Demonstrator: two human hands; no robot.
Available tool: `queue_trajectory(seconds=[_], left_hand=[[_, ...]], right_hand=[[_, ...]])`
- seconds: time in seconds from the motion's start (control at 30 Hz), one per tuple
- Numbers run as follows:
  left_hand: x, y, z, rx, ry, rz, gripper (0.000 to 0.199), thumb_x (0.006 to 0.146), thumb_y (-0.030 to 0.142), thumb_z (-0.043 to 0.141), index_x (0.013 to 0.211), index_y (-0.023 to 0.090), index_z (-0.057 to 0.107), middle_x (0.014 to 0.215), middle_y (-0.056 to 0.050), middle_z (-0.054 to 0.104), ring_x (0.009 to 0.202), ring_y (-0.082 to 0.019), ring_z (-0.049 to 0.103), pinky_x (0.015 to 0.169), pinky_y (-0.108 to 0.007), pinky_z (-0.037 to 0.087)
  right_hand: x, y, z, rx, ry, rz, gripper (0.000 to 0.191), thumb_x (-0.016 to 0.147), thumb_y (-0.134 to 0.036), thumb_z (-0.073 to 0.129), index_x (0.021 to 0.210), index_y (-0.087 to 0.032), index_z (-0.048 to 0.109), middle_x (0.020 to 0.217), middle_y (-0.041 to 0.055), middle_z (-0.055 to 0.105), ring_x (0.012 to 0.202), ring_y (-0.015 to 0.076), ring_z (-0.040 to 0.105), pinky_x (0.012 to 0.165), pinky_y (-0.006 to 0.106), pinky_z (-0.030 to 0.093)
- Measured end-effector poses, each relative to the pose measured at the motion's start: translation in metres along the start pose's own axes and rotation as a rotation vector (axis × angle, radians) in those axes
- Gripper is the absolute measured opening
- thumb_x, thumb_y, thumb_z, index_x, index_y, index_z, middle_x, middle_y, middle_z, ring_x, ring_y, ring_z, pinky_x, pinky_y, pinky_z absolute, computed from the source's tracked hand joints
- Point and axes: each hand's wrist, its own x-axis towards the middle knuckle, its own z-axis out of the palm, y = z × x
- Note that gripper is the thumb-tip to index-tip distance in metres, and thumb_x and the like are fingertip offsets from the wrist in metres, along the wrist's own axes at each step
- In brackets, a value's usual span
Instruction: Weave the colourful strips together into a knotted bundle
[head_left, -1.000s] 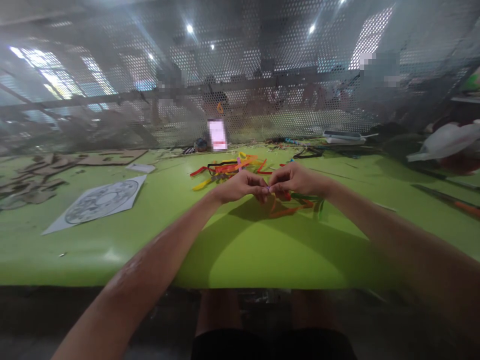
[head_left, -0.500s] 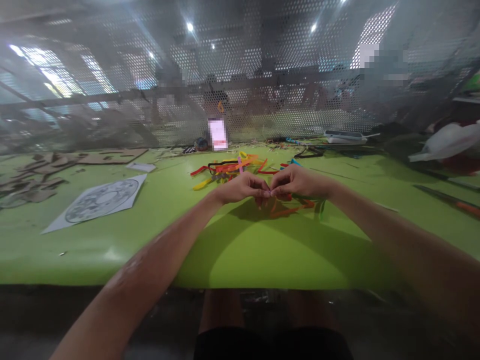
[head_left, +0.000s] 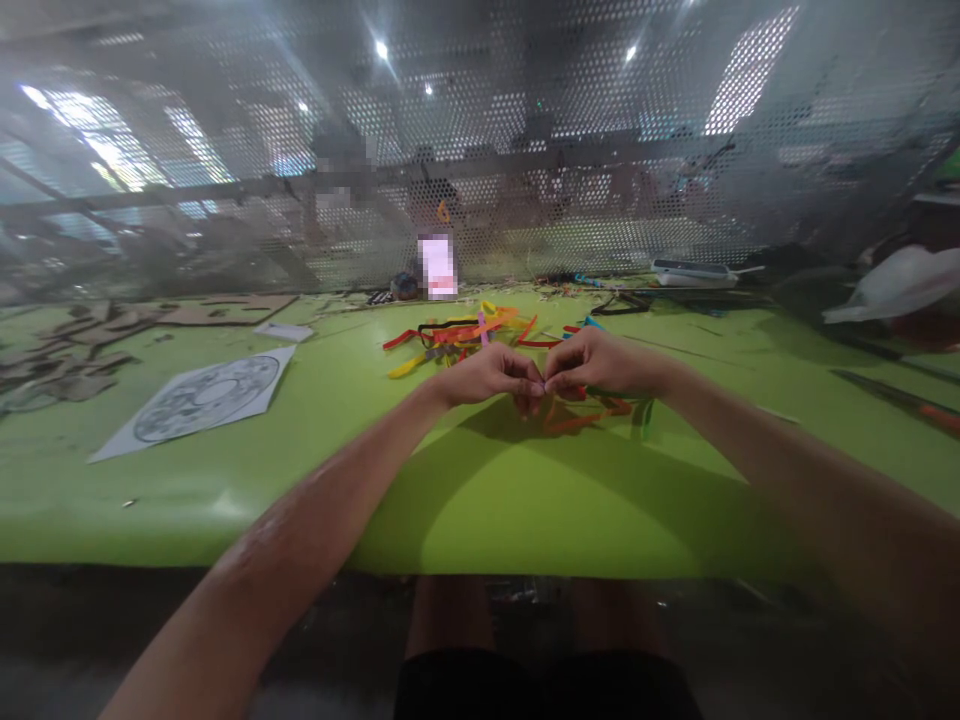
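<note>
My left hand (head_left: 499, 378) and my right hand (head_left: 589, 365) meet fingertip to fingertip above the green table (head_left: 525, 510). Both are pinched closed on something too small to make out, with a hint of pale purple between the tips. Behind and beside the left hand lies a pile of coloured strips (head_left: 457, 335), red, yellow, orange, black and purple among them. An orange strip (head_left: 577, 422) rests just below my right hand, with a green one (head_left: 646, 418) to its right.
A printed sheet (head_left: 210, 400) and brown cardboard pieces (head_left: 97, 345) lie at the left. A white tray (head_left: 694, 273) stands at the back, before a perforated metal screen (head_left: 495, 180). Long dark tools with orange (head_left: 937, 412) lie at the right.
The whole view has shifted very slightly. Both hands keep the same pinched pose, fingertips together.
</note>
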Motion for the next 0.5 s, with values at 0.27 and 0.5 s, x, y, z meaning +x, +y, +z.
queue_trajectory(seconds=[0.27, 0.5], left_hand=[[0.0014, -0.0016, 0.001, -0.019, 0.002, 0.012, 0.035, 0.079, 0.045, 0.078, 0.08, 0.01, 0.07, 0.075, -0.007, 0.075, 0.063, -0.013, 0.071, 0.067, -0.024, 0.058], [0.0022, -0.0045, 0.0013, -0.035, 0.0, -0.024, 0.033, 0.078, 0.042, 0.079, 0.079, 0.01, 0.071, 0.073, -0.007, 0.074, 0.061, -0.013, 0.07, 0.065, -0.025, 0.057]], right_hand=[[-0.0004, -0.0015, 0.0012, 0.042, -0.002, -0.004, 0.021, 0.079, -0.035, 0.071, 0.073, -0.015, 0.067, 0.058, -0.0024, 0.057, 0.052, 0.0089, 0.048, 0.051, 0.023, 0.038], [0.0006, 0.0013, 0.0025, 0.026, -0.001, -0.007, 0.02, 0.078, -0.034, 0.071, 0.074, -0.015, 0.068, 0.058, -0.0024, 0.057, 0.053, 0.0091, 0.049, 0.051, 0.023, 0.038]])
